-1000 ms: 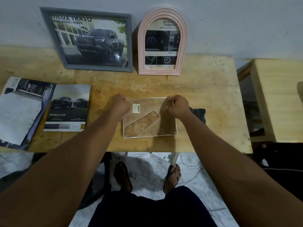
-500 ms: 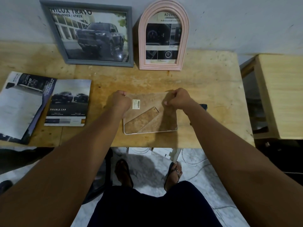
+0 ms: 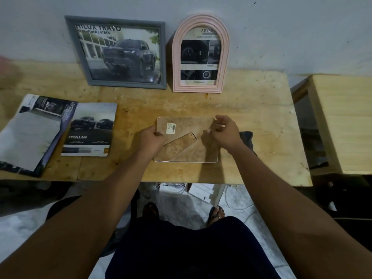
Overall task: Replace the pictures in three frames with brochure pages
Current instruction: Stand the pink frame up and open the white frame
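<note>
A small frame lies face down on the wooden table, its brown backing board and fold-out stand facing up. My left hand grips its left edge. My right hand hovers over the top right corner with curled fingers pinching at a small tab there. A grey frame with a truck page and a pink arched frame with a dashboard page lean against the wall. Brochure pages lie at the left.
An open brochure lies at the table's far left. A dark cloth shows from behind my right wrist. A second wooden table stands to the right. My feet and floor clutter are below the table's front edge.
My left hand slid from the frame's top left corner down to its left edge. My right hand lifted slightly at the top right corner. The camera tilted.
</note>
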